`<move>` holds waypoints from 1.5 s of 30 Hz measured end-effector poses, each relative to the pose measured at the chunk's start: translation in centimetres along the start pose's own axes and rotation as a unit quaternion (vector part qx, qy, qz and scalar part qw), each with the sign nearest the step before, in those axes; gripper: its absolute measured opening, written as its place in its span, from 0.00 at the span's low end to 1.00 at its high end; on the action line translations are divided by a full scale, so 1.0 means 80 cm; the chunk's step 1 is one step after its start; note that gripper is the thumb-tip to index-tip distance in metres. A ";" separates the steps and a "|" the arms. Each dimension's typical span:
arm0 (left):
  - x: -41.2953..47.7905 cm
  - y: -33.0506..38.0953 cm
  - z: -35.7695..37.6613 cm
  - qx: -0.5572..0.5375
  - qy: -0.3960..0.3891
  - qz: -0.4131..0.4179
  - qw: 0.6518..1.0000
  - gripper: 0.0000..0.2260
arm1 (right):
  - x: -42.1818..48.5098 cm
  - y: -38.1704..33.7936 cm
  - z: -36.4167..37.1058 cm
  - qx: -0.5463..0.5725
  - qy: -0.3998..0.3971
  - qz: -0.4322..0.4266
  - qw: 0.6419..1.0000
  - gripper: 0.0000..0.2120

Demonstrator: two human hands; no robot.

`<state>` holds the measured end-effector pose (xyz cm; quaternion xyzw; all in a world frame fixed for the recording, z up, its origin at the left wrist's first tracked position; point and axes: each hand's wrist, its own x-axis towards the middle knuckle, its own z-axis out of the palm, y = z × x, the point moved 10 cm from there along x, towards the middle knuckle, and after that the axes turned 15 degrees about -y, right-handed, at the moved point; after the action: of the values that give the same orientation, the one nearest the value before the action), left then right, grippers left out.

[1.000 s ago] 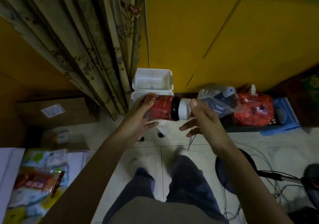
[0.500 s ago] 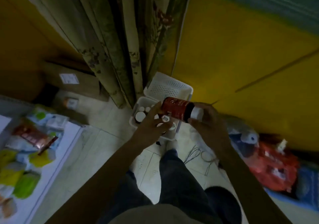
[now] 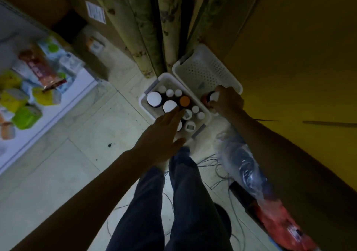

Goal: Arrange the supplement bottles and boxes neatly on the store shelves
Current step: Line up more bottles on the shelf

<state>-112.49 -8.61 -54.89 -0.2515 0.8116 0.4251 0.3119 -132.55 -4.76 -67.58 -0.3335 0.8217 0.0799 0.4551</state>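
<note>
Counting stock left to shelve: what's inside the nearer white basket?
The basket holds upright bottles, mostly white-capped, plus one orange-capped bottle. The left hand covers a few; labels are not visible.

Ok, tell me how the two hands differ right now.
The left hand is open, fingers straight; the right hand grips a red bottle. The left reaches over the basket of capped bottles; the right is at the perforated basket. Both reach down toward the floor.
</note>
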 end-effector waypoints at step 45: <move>-0.687 -0.421 -0.001 0.094 0.472 -0.197 0.854 0.40 | -0.575 -0.726 0.275 -0.180 0.229 -0.524 0.800 0.33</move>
<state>-52.51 -18.03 -33.22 -0.5461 0.8309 0.1064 -0.0096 -64.53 -17.78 -33.31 -0.7977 0.5727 -0.1033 0.1582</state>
